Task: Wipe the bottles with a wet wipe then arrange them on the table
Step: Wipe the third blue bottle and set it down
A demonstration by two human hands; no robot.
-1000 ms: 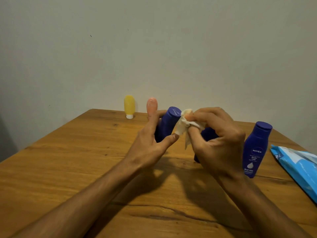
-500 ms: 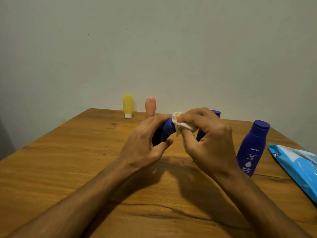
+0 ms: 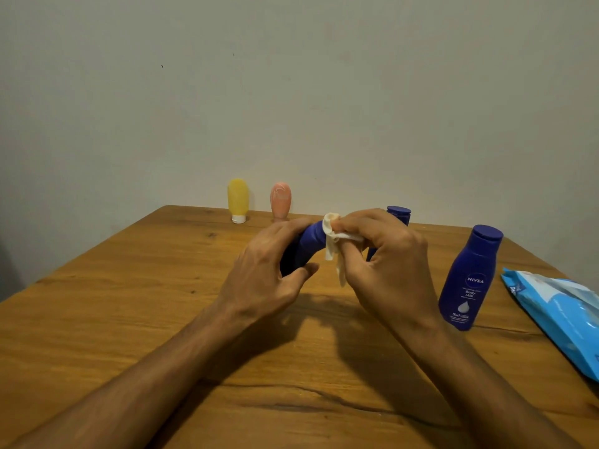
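Note:
My left hand (image 3: 269,273) grips a dark blue bottle (image 3: 309,246), tilted with its cap end toward my right hand. My right hand (image 3: 385,267) pinches a white wet wipe (image 3: 334,241) against that cap end, which the wipe hides. A second blue bottle (image 3: 399,212) stands behind my right hand, mostly hidden. A third blue Nivea bottle (image 3: 468,280) stands upright to the right. A yellow bottle (image 3: 238,199) and a peach bottle (image 3: 280,199) stand upside down on their caps at the table's far edge.
A light blue wet-wipe pack (image 3: 564,315) lies at the right edge of the wooden table (image 3: 129,303). A plain wall rises right behind the far edge.
The held bottle has tilted lower and its cap has gone under the wipe. The blue bottle behind my right hand now shows its cap above my knuckles.

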